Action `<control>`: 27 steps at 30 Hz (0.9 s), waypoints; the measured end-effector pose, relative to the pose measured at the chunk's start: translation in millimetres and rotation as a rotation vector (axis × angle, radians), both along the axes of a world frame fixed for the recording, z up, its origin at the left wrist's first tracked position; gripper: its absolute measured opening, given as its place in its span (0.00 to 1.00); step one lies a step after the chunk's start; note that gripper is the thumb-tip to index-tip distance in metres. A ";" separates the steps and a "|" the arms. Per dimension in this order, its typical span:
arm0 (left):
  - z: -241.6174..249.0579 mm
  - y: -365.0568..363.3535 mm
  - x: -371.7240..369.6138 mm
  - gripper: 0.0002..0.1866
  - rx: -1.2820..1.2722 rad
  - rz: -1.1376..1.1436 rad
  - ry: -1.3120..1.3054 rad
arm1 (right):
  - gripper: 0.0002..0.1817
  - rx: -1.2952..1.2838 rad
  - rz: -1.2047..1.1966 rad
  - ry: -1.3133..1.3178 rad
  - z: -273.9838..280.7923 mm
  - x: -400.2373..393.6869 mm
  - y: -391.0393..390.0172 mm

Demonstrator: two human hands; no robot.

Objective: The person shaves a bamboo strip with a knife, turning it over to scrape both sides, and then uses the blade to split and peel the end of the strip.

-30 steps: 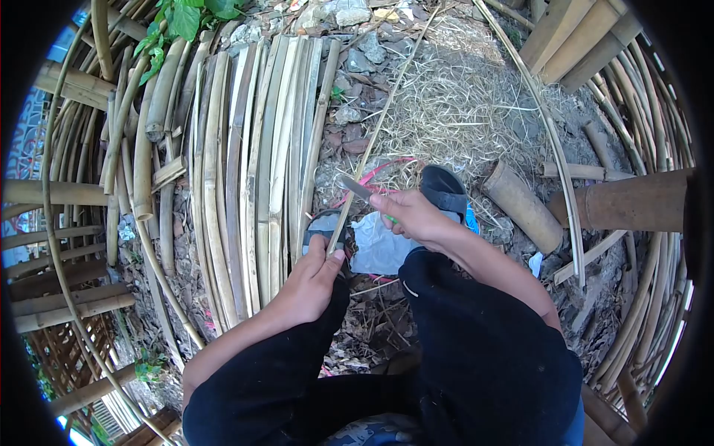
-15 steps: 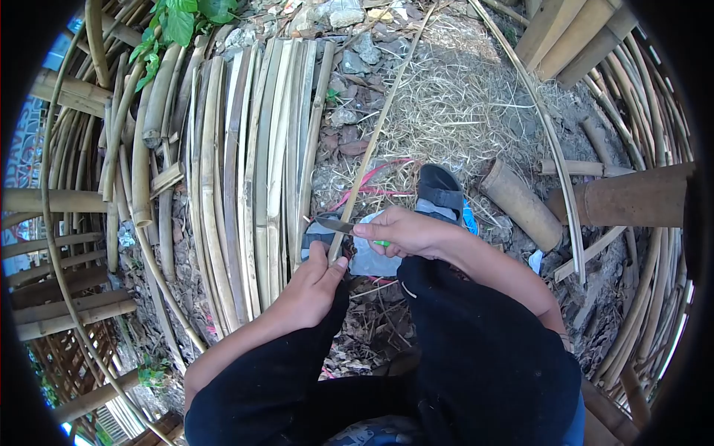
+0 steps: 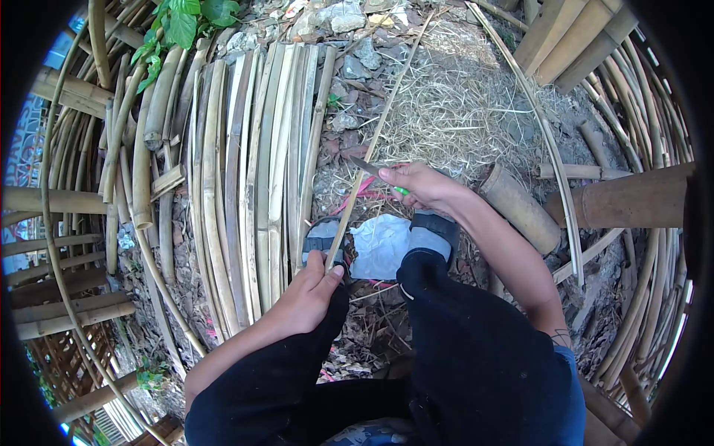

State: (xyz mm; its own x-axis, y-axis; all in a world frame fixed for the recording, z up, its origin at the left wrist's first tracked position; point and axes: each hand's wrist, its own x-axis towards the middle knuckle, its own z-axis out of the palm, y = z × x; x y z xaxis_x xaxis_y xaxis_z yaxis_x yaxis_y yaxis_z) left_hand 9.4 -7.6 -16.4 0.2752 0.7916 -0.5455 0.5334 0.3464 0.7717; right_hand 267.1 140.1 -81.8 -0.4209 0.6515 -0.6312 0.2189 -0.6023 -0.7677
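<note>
A long, thin bamboo strip (image 3: pixel 378 128) runs from between my knees up and away over the ground. My left hand (image 3: pixel 311 291) grips its near end, thumb pressed along it, above my left sandal (image 3: pixel 321 236). My right hand (image 3: pixel 418 184) is closed round the green handle of a knife (image 3: pixel 366 166). The blade lies across the strip, well forward of my left hand; whether it touches cannot be made out. Between my feet lies a crumpled whitish sheet (image 3: pixel 381 245).
Many split bamboo slats (image 3: pixel 256 171) lie side by side on the left. Dry shavings (image 3: pixel 454 111) cover the ground ahead. A short bamboo tube (image 3: pixel 522 209) and a thick pole (image 3: pixel 632 197) are on the right. Pink ribbon (image 3: pixel 362 195) lies near my feet.
My right hand and the knife have moved forward along the strip, away from my left hand. The left hand has stayed nearly in place, still gripping the strip. More of the whitish sheet shows.
</note>
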 end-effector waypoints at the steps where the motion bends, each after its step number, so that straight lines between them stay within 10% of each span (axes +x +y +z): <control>1: 0.9 -0.9 -0.7 0.15 -0.003 -0.009 -0.003 | 0.29 0.004 0.001 0.003 3.3 -2.1 -3.1; 8: 0.7 0.2 -0.8 0.15 -0.035 0.044 -0.076 | 0.31 -0.113 0.343 0.188 28.1 -42.8 -62.1; 27: 5.2 4.2 -4.1 0.16 -0.066 -0.002 0.025 | 0.35 0.007 0.237 0.010 6.3 -12.6 0.5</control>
